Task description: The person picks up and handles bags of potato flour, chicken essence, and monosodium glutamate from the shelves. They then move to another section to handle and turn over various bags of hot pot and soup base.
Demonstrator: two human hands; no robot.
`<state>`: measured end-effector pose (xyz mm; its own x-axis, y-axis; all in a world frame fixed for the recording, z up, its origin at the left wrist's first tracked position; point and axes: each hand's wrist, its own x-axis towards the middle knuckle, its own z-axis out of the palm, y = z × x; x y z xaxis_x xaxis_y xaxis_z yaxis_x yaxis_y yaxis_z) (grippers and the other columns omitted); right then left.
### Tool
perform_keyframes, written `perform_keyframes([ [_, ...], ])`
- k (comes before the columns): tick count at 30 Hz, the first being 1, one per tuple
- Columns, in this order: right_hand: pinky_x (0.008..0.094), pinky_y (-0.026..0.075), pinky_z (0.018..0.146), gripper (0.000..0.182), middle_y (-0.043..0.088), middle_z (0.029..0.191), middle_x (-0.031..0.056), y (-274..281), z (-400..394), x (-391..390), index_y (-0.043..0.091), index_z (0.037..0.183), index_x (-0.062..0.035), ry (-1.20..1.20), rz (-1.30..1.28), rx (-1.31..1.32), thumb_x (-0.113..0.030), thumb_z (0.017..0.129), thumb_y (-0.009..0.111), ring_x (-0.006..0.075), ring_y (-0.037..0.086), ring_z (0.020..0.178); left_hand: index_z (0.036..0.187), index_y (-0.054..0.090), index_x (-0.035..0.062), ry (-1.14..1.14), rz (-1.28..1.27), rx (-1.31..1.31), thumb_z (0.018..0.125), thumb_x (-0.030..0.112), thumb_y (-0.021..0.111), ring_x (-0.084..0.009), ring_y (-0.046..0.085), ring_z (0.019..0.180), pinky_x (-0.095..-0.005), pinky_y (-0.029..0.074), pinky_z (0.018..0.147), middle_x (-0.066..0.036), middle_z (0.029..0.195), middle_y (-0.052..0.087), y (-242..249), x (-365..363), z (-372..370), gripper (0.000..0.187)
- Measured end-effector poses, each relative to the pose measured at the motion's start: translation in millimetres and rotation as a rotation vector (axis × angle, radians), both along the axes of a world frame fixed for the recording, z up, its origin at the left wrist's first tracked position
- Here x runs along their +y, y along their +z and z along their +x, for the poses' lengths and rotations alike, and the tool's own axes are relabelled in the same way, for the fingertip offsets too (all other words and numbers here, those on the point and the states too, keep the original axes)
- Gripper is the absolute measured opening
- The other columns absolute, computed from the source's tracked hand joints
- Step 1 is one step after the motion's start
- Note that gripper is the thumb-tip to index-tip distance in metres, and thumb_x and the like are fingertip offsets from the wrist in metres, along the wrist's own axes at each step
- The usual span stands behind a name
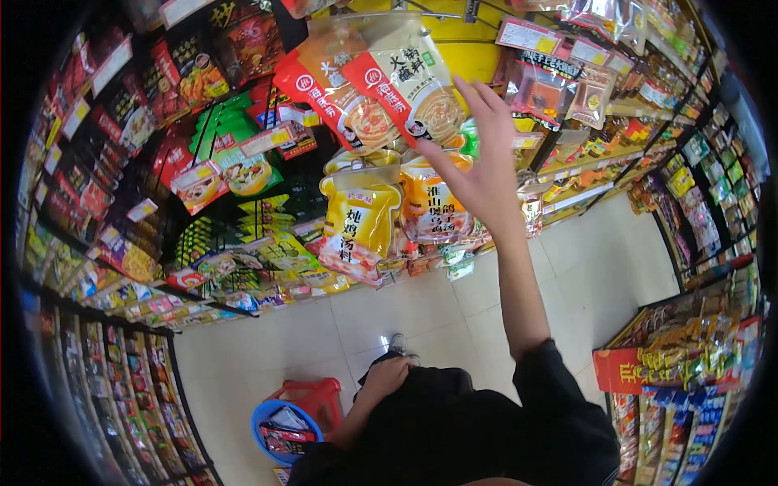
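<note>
My right hand (486, 170) reaches up to the shelf with its thumb and fingers spread apart, nothing in it. It is nearest to a red and cream pouch of hot pot dipping sauce (409, 85), which hangs beside a similar sauce pouch (336, 93). Below hang a yellow pouch of chicken soup seasoning (356, 219) and an orange soup seasoning pouch (438, 206), the latter just left of my wrist. Low down, my left hand (387, 377) lies on my dark trousers, fingers together and holding nothing visible.
On the tiled floor to my left stand a blue bucket (263, 417) with dark packets inside and a red plastic basket (324, 401). Green pouches (235, 150) fill the shelf at left. A red display box (620, 371) juts out at right, and stocked racks (121, 389) line the aisle.
</note>
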<state>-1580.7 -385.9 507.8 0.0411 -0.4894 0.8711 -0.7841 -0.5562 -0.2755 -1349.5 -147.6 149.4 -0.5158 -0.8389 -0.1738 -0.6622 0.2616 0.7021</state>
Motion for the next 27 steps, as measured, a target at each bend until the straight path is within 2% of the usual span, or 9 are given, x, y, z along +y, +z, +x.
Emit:
perform_keyframes([
  [4, 0.0502, 0.046, 0.101, 0.096, 0.048, 0.139, 0.0244, -3, 26, -56, 0.037, 0.156, -0.0149, -0.006, 0.04, -0.03, -0.047, 0.079, 0.085, 0.0435, 0.054, 0.12, 0.109, 0.067, 0.0134, 0.061, 0.011, 0.063, 0.099, 0.023, 0.053, -0.037, 0.07, 0.093, -0.0494, 0.056, 0.082, -0.013, 0.103, 0.073, 7, -26, -1, 0.02],
  [5, 0.0441, 0.05, 0.098, 0.092, 0.054, 0.13, 0.0214, -3, 29, -56, 0.04, 0.154, -0.0137, -0.102, 0.069, -0.01, -0.038, 0.078, 0.086, 0.0385, 0.057, 0.119, 0.109, 0.067, 0.014, 0.073, 0.036, 0.061, 0.099, 0.024, 0.053, -0.0374, 0.07, 0.093, -0.0492, 0.056, 0.082, -0.014, 0.103, 0.072, 3, -29, 1, 0.02],
  [9, 0.0449, 0.053, 0.087, 0.08, 0.059, 0.111, 0.016, 4, 28, -59, 0.048, 0.147, -0.013, -0.251, -0.032, 0.039, -0.029, 0.078, 0.084, 0.0349, 0.063, 0.104, 0.111, 0.067, 0.0137, 0.031, 0.098, 0.086, 0.099, 0.023, 0.053, -0.0374, 0.069, 0.095, -0.0496, 0.055, 0.082, -0.014, 0.103, 0.072, -3, -35, 5, 0.02],
  [13, 0.0415, 0.056, 0.084, 0.072, 0.063, 0.12, 0.0169, 22, 12, -43, 0.052, 0.141, -0.0102, -0.142, 0.029, -0.022, -0.024, 0.077, 0.082, 0.033, 0.068, 0.104, 0.112, 0.066, 0.0133, -0.016, 0.137, 0.044, 0.099, 0.022, 0.053, -0.037, 0.069, 0.097, -0.049, 0.055, 0.083, -0.014, 0.105, 0.072, -10, -39, 12, 0.02],
  [17, 0.0397, 0.054, 0.093, 0.071, 0.063, 0.129, 0.0201, 56, -4, -23, 0.053, 0.139, -0.0054, 0.111, 0.203, -0.059, -0.02, 0.075, 0.079, 0.0336, 0.065, 0.114, 0.112, 0.066, 0.0147, -0.03, 0.165, 0.085, 0.099, 0.024, 0.052, -0.0371, 0.069, 0.099, -0.0486, 0.055, 0.083, -0.014, 0.107, 0.071, -10, -36, 7, 0.021],
  [20, 0.0459, 0.054, 0.091, 0.074, 0.065, 0.122, 0.0212, 61, -31, -17, 0.051, 0.14, -0.0055, 0.151, 0.129, 0.052, -0.032, 0.076, 0.079, 0.0405, 0.065, 0.108, 0.113, 0.066, 0.0154, -0.058, 0.241, -0.002, 0.099, 0.025, 0.052, -0.0371, 0.068, 0.099, -0.0484, 0.055, 0.084, -0.014, 0.108, 0.071, -15, -38, -10, 0.021],
  [24, 0.0482, 0.053, 0.096, 0.083, 0.061, 0.133, 0.0189, 29, -75, 36, 0.044, 0.149, -0.0087, 0.269, 0.514, 0.004, -0.031, 0.077, 0.078, 0.0398, 0.064, 0.11, 0.113, 0.066, 0.0151, -0.116, 0.246, -0.08, 0.1, 0.025, 0.052, -0.0376, 0.068, 0.099, -0.0487, 0.054, 0.085, -0.014, 0.108, 0.072, -27, -37, -49, 0.022],
  [26, 0.0475, 0.049, 0.105, 0.087, 0.056, 0.141, 0.019, -31, -117, 43, 0.043, 0.152, -0.01, 0.467, 0.399, -0.139, -0.028, 0.076, 0.08, 0.0389, 0.062, 0.119, 0.113, 0.066, 0.0145, -0.107, 0.245, -0.091, 0.099, 0.025, 0.052, -0.0374, 0.068, 0.1, -0.0492, 0.054, 0.085, -0.014, 0.108, 0.071, -52, -34, -70, 0.022],
  [27, 0.046, 0.046, 0.108, 0.086, 0.056, 0.142, 0.0201, -67, -136, 48, 0.043, 0.152, -0.0092, 0.406, 0.464, -0.23, -0.026, 0.075, 0.081, 0.038, 0.06, 0.123, 0.113, 0.065, 0.0143, -0.094, 0.239, -0.089, 0.099, 0.025, 0.052, -0.0373, 0.068, 0.1, -0.0494, 0.054, 0.085, -0.014, 0.108, 0.071, -61, -34, -86, 0.022],
])
